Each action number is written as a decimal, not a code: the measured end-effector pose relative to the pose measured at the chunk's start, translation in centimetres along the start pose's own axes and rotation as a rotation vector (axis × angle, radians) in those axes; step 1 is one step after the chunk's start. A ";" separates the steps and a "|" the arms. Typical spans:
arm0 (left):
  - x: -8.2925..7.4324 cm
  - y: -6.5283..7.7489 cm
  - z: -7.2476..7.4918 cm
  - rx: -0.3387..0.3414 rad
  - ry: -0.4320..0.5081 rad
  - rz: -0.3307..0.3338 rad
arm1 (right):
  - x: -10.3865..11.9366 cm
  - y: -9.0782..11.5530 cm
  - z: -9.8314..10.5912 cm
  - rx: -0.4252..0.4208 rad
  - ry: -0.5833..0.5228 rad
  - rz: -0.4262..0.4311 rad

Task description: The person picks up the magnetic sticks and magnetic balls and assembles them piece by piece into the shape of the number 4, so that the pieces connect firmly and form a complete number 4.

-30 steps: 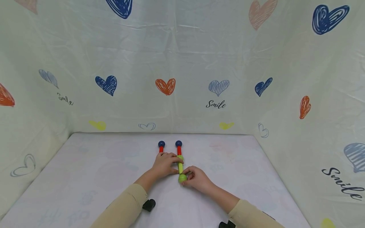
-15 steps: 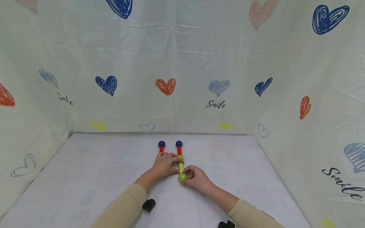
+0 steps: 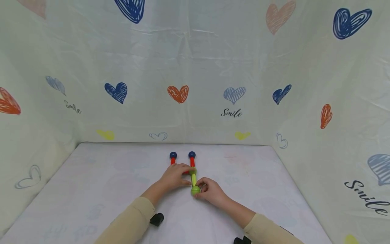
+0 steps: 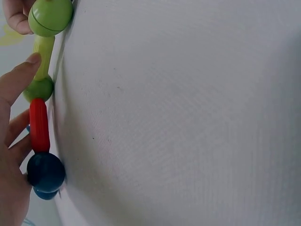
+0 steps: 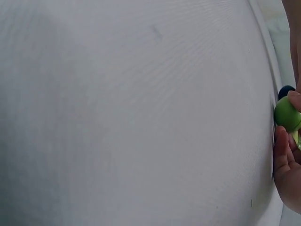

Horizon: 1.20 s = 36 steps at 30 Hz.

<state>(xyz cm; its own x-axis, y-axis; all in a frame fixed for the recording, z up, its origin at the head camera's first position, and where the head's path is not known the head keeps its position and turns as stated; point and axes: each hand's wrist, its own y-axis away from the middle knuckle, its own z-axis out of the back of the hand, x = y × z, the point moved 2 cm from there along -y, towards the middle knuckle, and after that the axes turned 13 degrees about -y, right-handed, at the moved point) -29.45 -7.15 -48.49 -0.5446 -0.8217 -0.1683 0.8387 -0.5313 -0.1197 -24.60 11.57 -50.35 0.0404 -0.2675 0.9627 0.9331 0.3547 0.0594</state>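
A chain of balls and ribbed rods from a building set lies on the white table. In the head view, a yellow-green rod (image 3: 194, 180) joins the near green ball (image 3: 195, 190) to another green ball (image 3: 193, 170). Beyond it a red rod (image 3: 192, 162) ends in a blue ball (image 3: 192, 154). My left hand (image 3: 175, 177) grips the chain, thumb against the yellow-green rod in the left wrist view and fingers behind the red rod (image 4: 40, 125). My right hand (image 3: 212, 193) pinches the near green ball between thumb and fingers. Left of the chain, another red rod (image 3: 173, 161) runs partly beneath my left hand.
A second blue ball (image 3: 173, 155) caps the left red rod. The white tabletop (image 3: 100, 186) reaches back to a hanging cloth (image 3: 207, 67) printed with hearts. Black wrist mounts (image 3: 157, 219) sit under both sleeves.
My left hand has shifted slightly left, its fingers over the farther green ball, and a bit of red shows under them. My right hand keeps its pinch on the near ball.
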 end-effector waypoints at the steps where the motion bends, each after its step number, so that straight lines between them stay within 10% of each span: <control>1: 0.0 0.1 0.0 -0.008 0.004 0.005 | 0.0 0.0 0.0 0.000 -0.001 0.000; 24: 3.7 2.6 0.3 -0.047 0.172 0.399 | 0.1 0.1 -0.1 -0.008 -0.004 -0.033; 36: 4.4 3.1 0.0 -0.078 0.308 0.430 | 0.2 0.3 -0.1 -0.010 -0.002 -0.011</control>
<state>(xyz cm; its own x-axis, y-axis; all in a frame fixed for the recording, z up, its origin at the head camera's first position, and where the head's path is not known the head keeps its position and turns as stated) -29.28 -12.37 -49.59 -0.1392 -0.8572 -0.4959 0.9899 -0.1335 -0.0471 -24.31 11.53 -50.18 0.0297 -0.2697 0.9625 0.9368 0.3433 0.0673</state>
